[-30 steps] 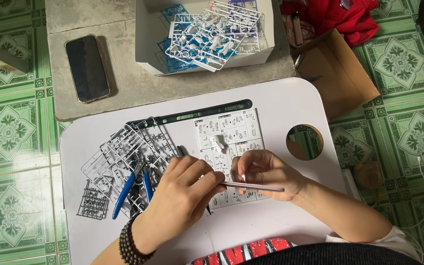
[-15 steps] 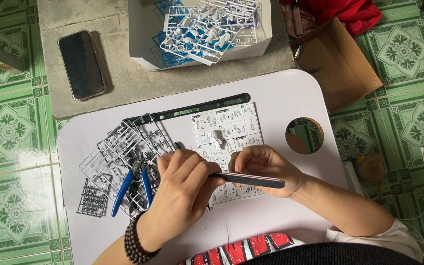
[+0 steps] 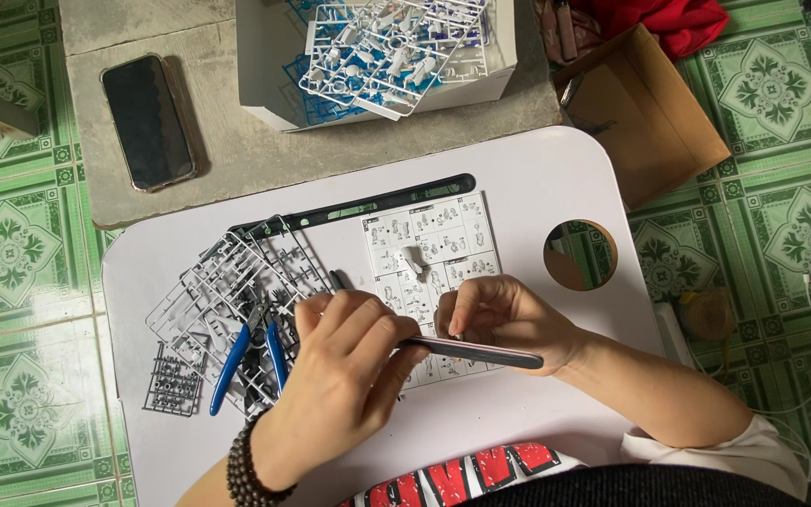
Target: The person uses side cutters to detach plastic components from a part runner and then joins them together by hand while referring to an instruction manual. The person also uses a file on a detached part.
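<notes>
head view | left hand (image 3: 344,371) pinches near end of a slim dark file (image 3: 481,351) over the instruction sheet (image 3: 429,249) | right hand (image 3: 509,319) curled around the file's middle, fingers closed | blue-handled nippers (image 3: 237,355) lie on grey part frames (image 3: 227,282) just left, on white lap table (image 3: 537,178)

Head view, straight down, near lap table (image 3: 556,178)
</notes>
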